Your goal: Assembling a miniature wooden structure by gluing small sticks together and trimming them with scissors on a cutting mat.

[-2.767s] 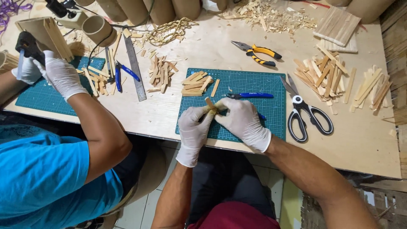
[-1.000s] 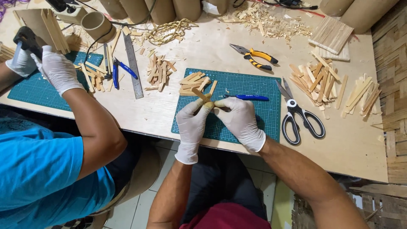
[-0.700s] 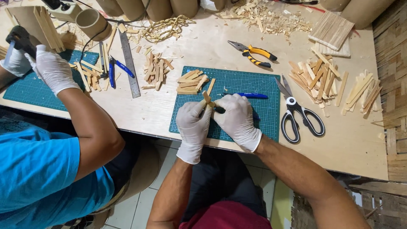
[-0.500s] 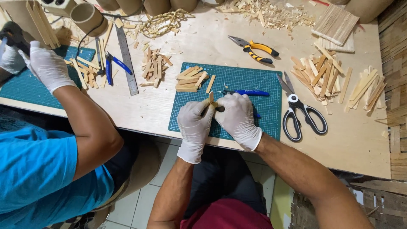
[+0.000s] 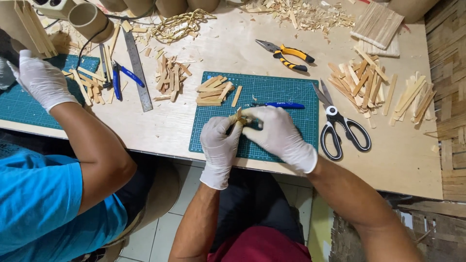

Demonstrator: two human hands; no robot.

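Both gloved hands, left hand (image 5: 221, 143) and right hand (image 5: 276, 133), stay clamped on the small wooden stick (image 5: 238, 117), now lowered from upright onto the green cutting mat (image 5: 291, 97) beside the blue pen (image 5: 279, 105).

No packages, labels, signs or screens can be made out on this worktable. The nearest to packaging are plain brown cardboard tubes (image 5: 170, 6) standing along the far edge, with one open-ended tube (image 5: 89, 19) lying on its side at the far left; none shows a label. A small pale grey box-shaped device (image 5: 53, 7) sits at the top left corner, mostly cut off by the frame, and no display is visible on it.
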